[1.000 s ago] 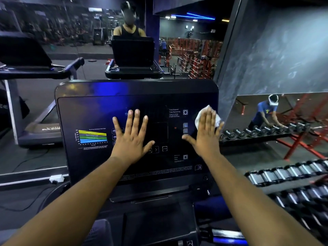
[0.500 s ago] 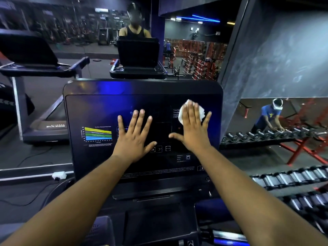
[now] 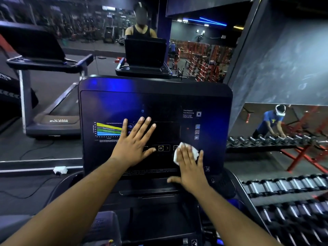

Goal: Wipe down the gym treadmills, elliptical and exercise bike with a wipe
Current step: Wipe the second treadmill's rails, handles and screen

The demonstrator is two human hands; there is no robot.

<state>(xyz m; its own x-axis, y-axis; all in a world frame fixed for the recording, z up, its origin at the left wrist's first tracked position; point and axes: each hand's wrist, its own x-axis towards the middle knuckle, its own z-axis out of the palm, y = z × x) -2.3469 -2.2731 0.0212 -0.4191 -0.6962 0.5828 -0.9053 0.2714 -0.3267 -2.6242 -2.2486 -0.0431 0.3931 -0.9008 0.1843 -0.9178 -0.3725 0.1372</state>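
The black treadmill console (image 3: 113, 102) fills the middle of the head view, with a coloured chart at its left and lit buttons in the centre. My left hand (image 3: 134, 144) lies flat on the panel, fingers spread, just right of the chart. My right hand (image 3: 190, 167) presses a white wipe (image 3: 177, 155) against the lower right of the panel with straight fingers. The wipe shows above and left of those fingers; the rest is under the palm.
A wall mirror ahead reflects me behind the console. Another treadmill (image 3: 53, 119) stands to the left. Dumbbell racks (image 3: 292, 196) run along the right, where a person in a blue shirt (image 3: 269, 123) bends over the weights. A white power strip (image 3: 60, 169) lies on the floor.
My right hand has slid the wipe down the panel from the upper right to the lower right. My left hand stays flat on the console.
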